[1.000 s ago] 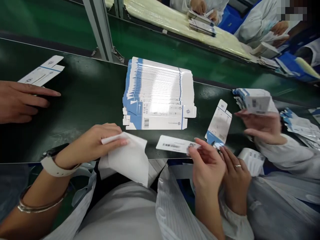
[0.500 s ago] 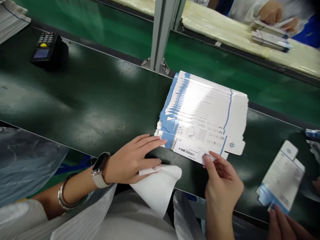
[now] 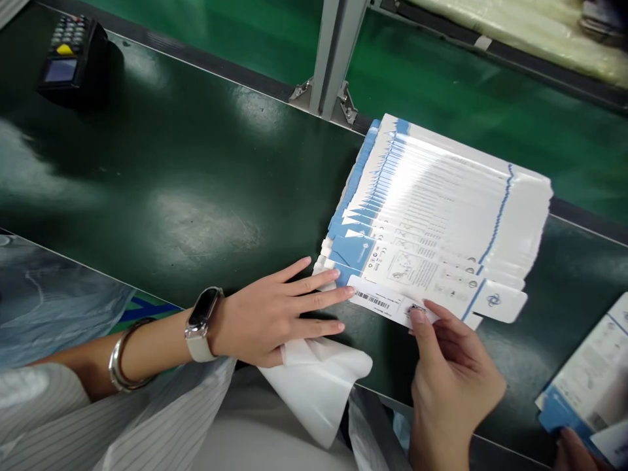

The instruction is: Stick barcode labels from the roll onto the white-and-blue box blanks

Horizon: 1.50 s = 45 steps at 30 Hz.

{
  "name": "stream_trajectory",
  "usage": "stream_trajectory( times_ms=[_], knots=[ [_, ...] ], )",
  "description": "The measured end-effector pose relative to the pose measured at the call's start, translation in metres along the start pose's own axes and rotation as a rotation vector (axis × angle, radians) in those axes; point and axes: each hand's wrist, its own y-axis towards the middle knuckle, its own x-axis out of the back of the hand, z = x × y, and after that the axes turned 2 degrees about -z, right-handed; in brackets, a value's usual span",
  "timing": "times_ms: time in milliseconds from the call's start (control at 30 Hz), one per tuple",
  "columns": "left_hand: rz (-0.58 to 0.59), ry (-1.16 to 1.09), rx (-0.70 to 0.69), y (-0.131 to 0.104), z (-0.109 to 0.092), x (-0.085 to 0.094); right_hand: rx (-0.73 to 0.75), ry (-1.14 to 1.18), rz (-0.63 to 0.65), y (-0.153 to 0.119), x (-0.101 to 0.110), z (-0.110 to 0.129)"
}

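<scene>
My left hand [image 3: 277,314] lies palm down with its fingers spread, the fingertips touching the left end of a white barcode label [image 3: 375,301]. A limp white sheet [image 3: 318,386], like label backing paper, is caught by its tucked thumb and hangs over the table edge. My right hand [image 3: 454,366] pinches the right end of the label between thumb and forefinger. That label lies along the near edge of the front carton [image 3: 412,268]. Behind it, flat blue-and-white cartons [image 3: 451,183] overlap in a fanned stack.
A black handheld scanner [image 3: 73,62] stands on the dark green table [image 3: 196,163] at far left. A metal post [image 3: 333,59] rises behind the stack. On the right, another person's hand [image 3: 579,451] is at a flat carton [image 3: 593,379].
The view has shifted closer to the stack. My left fingers have spread wider and reached the label's left end. My right hand keeps its pinch on the label.
</scene>
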Motion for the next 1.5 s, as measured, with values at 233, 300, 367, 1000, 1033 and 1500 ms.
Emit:
stream_trajectory(
  times_ms=[233, 300, 367, 1000, 1033, 1500],
  knots=[
    [0.01, -0.011, 0.011, 0.0023, -0.0003, 0.0008, 0.009, -0.017, 0.017, 0.0015, -0.0014, 0.0001],
    [0.005, -0.017, 0.012, 0.0024, -0.0006, 0.0008, 0.018, -0.027, 0.014, 0.0015, -0.0017, -0.0002],
    [-0.002, -0.023, 0.01, 0.0024, -0.0005, 0.0009, 0.025, -0.031, 0.001, 0.0014, -0.0021, -0.0003],
    [0.036, 0.035, 0.033, 0.0071, -0.0018, 0.0044, 0.06, -0.085, 0.026, 0.0031, -0.0017, 0.0008],
    [0.044, 0.041, 0.035, 0.0072, -0.0016, 0.0041, 0.061, -0.088, 0.027, 0.003, -0.0017, 0.0009],
    [0.066, 0.054, 0.039, 0.0084, -0.0022, 0.0054, 0.041, -0.059, 0.038, 0.0045, -0.0025, 0.0005]
  ],
)
